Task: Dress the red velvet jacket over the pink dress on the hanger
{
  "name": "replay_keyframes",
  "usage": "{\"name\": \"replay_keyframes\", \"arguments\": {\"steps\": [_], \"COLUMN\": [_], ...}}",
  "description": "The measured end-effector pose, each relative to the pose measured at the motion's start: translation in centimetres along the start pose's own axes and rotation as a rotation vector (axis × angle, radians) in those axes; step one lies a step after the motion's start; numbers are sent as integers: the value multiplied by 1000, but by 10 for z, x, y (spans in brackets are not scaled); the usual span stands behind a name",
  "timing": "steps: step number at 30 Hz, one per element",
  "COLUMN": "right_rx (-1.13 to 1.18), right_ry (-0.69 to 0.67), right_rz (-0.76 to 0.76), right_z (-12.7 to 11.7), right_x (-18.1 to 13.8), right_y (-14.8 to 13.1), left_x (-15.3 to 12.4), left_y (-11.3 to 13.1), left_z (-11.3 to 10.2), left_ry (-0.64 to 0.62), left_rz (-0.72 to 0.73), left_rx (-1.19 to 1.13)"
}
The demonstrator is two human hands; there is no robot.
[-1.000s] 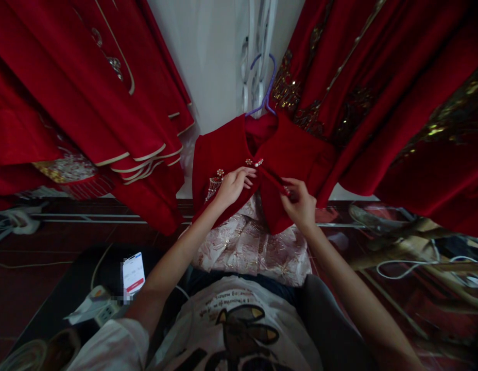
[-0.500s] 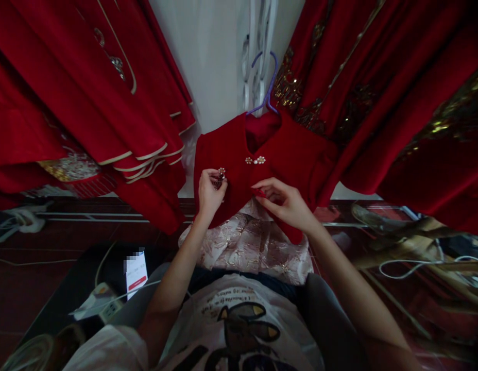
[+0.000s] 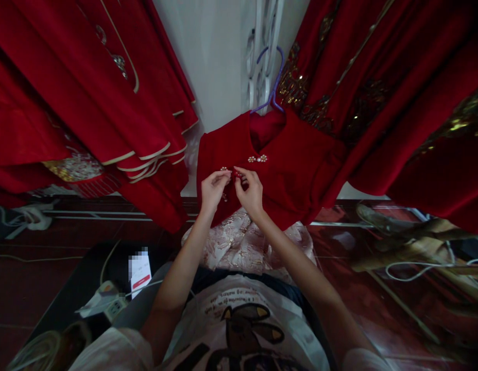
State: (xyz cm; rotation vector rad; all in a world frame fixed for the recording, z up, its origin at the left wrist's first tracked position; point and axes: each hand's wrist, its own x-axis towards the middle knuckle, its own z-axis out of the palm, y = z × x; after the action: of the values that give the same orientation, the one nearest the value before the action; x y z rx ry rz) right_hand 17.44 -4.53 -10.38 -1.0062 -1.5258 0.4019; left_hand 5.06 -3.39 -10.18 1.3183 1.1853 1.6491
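Note:
A red jacket (image 3: 301, 165) hangs on a purple hanger (image 3: 278, 85), its V-neck front facing me. Just below the neckline a flower-shaped jewelled clasp (image 3: 258, 159) joins the two front edges. Lower down, my left hand (image 3: 215, 189) pinches the left front edge, where a second jewelled clasp (image 3: 223, 168) peeks out above the fingertips. Close beside it, my right hand (image 3: 250, 191) is closed on the jacket's right front edge. A small red piece shows between the two sets of fingertips; its detail is too small to make out.
Red garments hang at left (image 3: 107, 93) and right (image 3: 378, 129). Pale brocade fabric (image 3: 250, 242) lies over my lap. On the dark surface at lower left are a lit phone (image 3: 141, 273) and a power strip (image 3: 114, 308). Wooden poles (image 3: 409, 247) and a white cable lie at right.
My right hand has moved left, bringing the jacket's right front edge up against my left hand. The left hand keeps its pinch in nearly the same spot.

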Motion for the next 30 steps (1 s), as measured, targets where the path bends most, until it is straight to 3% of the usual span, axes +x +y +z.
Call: {"name": "replay_keyframes", "arguments": {"steps": [7,18,30], "right_rx": [64,204,234], "right_ry": [14,115,99], "right_rz": [24,107,88], "right_z": [6,11,11], "right_x": [3,5,9], "right_y": [3,2,2], "left_x": [1,6,15], "left_y": [5,11,4], "left_z": [-1,-1,-10], "left_ry": [-22,2,-67], "left_rz": [-69,31,93], "left_rx": [-130,83,185]}}
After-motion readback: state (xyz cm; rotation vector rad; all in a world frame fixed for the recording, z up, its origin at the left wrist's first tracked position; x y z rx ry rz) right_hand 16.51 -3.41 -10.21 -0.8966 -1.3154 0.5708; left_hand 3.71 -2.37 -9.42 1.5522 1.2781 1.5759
